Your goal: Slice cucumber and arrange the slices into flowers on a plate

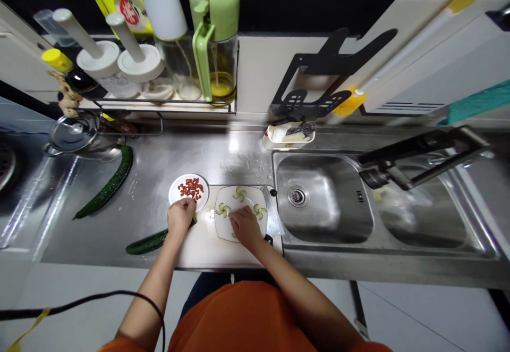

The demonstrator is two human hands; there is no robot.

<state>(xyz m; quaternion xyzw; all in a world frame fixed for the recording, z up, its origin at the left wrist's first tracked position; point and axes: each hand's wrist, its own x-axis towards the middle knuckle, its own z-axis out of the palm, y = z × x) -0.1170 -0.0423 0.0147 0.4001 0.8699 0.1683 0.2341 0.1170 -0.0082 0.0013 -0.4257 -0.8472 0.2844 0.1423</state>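
Observation:
My left hand (180, 217) rests at the near edge of a small round white dish (175, 188) of red berries (190, 187), fingers curled toward them; what they pinch is hidden. My right hand (245, 226) lies on a square white plate (257, 231) set on a white cutting board (203, 248), fingers bent down over it. Cucumber-slice pinwheels (239, 194) sit on the plate around the hand. A cut piece of cucumber (146, 243) lies just left of my left wrist.
A whole cucumber (107, 186) lies on the steel counter at left, near a pot with lid (75, 135). A sink (322, 198) with a faucet (422, 155) is to the right. Oil bottle (215, 33), jars and a soap dish (290, 134) stand at the back.

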